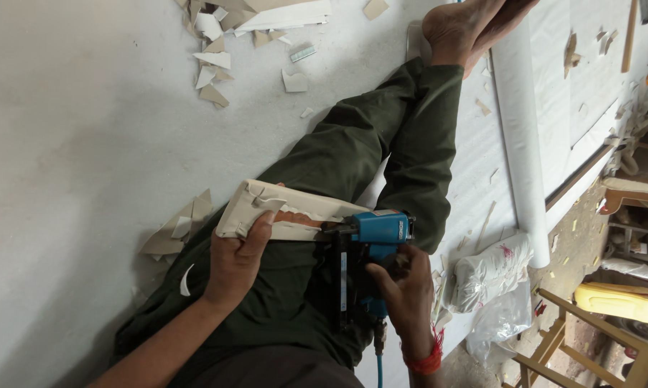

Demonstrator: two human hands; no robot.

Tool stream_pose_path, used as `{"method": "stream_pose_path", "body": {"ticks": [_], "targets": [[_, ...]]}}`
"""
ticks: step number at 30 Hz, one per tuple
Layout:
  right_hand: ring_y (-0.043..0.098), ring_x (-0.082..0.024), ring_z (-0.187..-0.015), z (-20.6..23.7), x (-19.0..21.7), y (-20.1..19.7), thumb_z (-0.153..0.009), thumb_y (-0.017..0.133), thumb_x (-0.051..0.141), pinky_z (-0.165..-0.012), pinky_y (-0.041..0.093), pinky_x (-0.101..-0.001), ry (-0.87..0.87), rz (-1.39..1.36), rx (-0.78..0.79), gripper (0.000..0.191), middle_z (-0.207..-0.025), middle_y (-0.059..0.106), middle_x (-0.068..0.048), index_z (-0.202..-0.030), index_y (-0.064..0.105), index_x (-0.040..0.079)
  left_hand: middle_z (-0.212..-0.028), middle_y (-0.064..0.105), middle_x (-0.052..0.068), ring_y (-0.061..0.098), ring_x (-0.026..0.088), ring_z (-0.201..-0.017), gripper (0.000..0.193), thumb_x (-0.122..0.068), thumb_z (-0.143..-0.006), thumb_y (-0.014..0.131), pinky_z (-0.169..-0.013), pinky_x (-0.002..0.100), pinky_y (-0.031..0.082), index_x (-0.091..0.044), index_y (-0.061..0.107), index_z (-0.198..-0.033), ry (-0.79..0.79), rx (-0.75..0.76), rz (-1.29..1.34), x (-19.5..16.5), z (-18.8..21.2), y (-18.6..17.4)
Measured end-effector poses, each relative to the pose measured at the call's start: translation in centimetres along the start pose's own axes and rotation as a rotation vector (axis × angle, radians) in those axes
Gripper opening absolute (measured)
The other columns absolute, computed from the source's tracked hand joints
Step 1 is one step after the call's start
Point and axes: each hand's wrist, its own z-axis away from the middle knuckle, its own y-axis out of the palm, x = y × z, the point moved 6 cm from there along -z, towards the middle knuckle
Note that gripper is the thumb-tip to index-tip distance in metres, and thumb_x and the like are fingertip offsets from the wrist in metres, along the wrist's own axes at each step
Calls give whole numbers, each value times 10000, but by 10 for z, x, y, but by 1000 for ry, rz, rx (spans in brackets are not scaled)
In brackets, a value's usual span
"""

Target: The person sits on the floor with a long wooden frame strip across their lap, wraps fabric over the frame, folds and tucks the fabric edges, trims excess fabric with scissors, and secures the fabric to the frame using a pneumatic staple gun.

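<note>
A flat padded piece wrapped in off-white material (266,208) rests across my thigh, its covering folded over the edges. My left hand (239,260) grips its near end, fingers pressing the wrap down. My right hand (404,291) holds a blue pneumatic staple gun (370,248) by the handle, its nose set against the edge of the wrapped piece beside my left fingers. A blue air hose (379,368) runs down from the gun's handle. I sit on the floor in dark green trousers (381,144), bare feet (467,25) stretched out ahead.
Off-white scraps (216,68) litter the pale floor at the top and beside my leg (176,230). A white roll (521,136) lies right of my legs, with plastic bags (489,273) near it. Wooden frames (589,338) and a yellow container (622,302) stand at right.
</note>
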Motion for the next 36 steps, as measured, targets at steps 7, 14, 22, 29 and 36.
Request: {"method": "stream_pose_path", "body": {"ticks": [7, 14, 22, 29, 36], "targets": [[646, -265, -943, 30, 43, 5, -733, 848, 178, -780, 553, -373, -134, 39, -107, 598, -1158, 581, -161, -1237, 589, -11, -1017, 693, -28, 478, 7, -747, 320, -168, -1031, 599, -643, 209, 420, -31, 677, -1310, -32, -12, 35, 4, 2, 0], [611, -254, -1095, 42, 47, 26, -792, 803, 192, -878, 523, -358, -172, -290, -7, 721, -1225, 584, -151, -1408, 468, 26, -784, 594, 29, 461, 57, -689, 268, -212, -1031, 621, -610, 244, 388, -11, 750, -1154, -111, -24, -148, 21, 0, -5], [703, -184, -1002, 11, 52, 42, -673, 922, 273, -867, 559, -328, -211, -178, 872, 601, -1061, 758, -116, -1145, 677, -7, -1004, 674, -73, 505, 6, -766, 333, -277, -1052, 599, -634, 218, 434, -20, 647, -1258, 96, 33, 52, -2, 1, -1], [678, -140, -1024, 22, 46, 24, -808, 854, 257, -871, 580, -313, -255, -447, 774, 489, -1153, 709, -85, -1196, 695, 6, -826, 640, -59, 484, 12, -708, 291, -262, -1034, 632, -616, 230, 413, -23, 707, -1183, 35, -1, -18, -3, -2, 0], [698, -300, -970, 36, 38, -29, -774, 825, 254, -826, 561, -396, 416, -888, 798, 582, -1218, 675, -256, -1292, 664, 40, -836, 630, -60, 501, 9, -736, 225, -208, -1054, 606, -626, 238, 423, -13, 701, -1116, 38, 22, 34, 11, 7, -3]]}}
